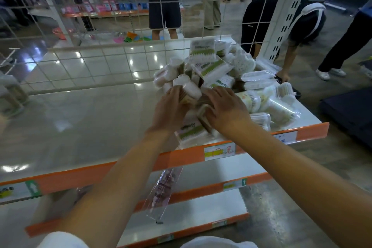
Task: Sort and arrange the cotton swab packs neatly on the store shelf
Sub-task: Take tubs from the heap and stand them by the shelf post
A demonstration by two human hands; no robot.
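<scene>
From the head view, both hands reach into a heap of cotton swab packs [217, 74] on the right end of the shelf [80, 119]. The left hand [169, 112] curls its fingers round a small brown-banded pack [186, 91]; the right hand [227, 106] lies flat, fingers spread, pressing packs just beneath

The shelf [84, 110] is smooth, glossy white sheet, mirroring the lights, with a matt orange edge strip [96, 175] carrying paper labels [219, 152]. At the far side stands a thin wire grid [100, 26], painted pale, and at far right a white perforated metal upright [285, 16]. The swab packs [213, 70] on the right are clear, shiny plastic film and tubs showing soft white cotton tips.
</scene>
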